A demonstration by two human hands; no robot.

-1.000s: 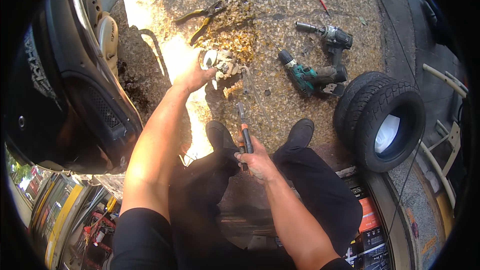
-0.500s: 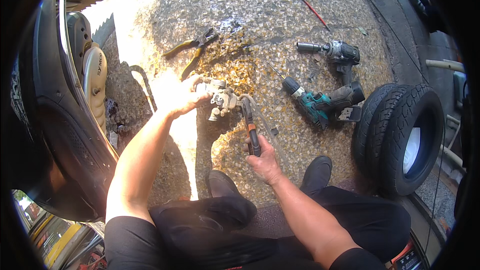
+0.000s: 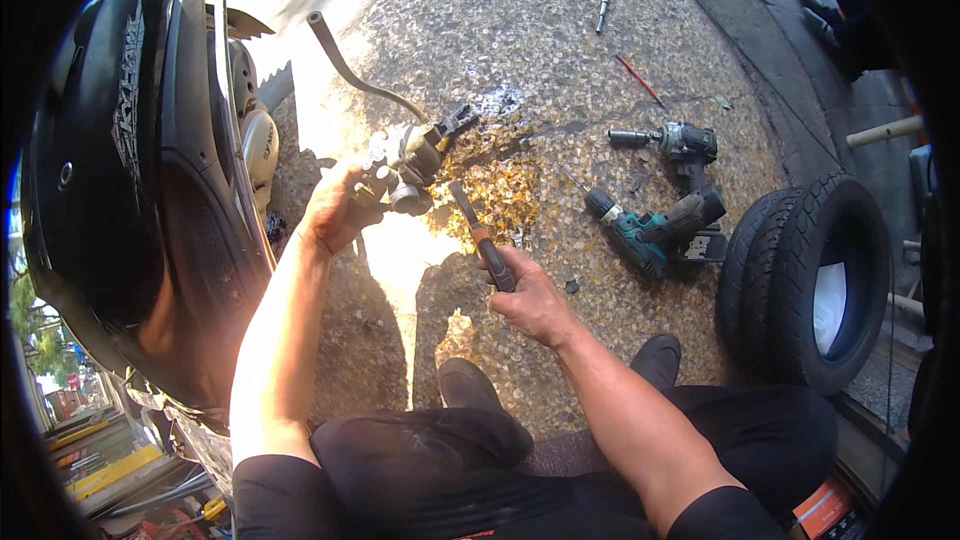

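- Scooter (image 3: 150,200) stands far left.
- My left hand (image 3: 335,210) curls around the metal part (image 3: 408,162), above the ground (image 3: 540,60), apparently held low to keep its hose (image 3: 368,83) clear.
- My right hand (image 3: 540,302) clasps the pliers (image 3: 487,247) by the handles, tip just apart from the part.
- Drill (image 3: 630,232) and wrench (image 3: 690,145) lie near tyres (image 3: 802,270), seemingly within reach.

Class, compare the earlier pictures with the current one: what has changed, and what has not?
The left hand has turned the metal part, so its hose points up-left, not down-right. The orange pliers in the right hand, at the hose a moment ago, are now clear of it. Both hands keep their hold. The teal drill and tires stayed put.
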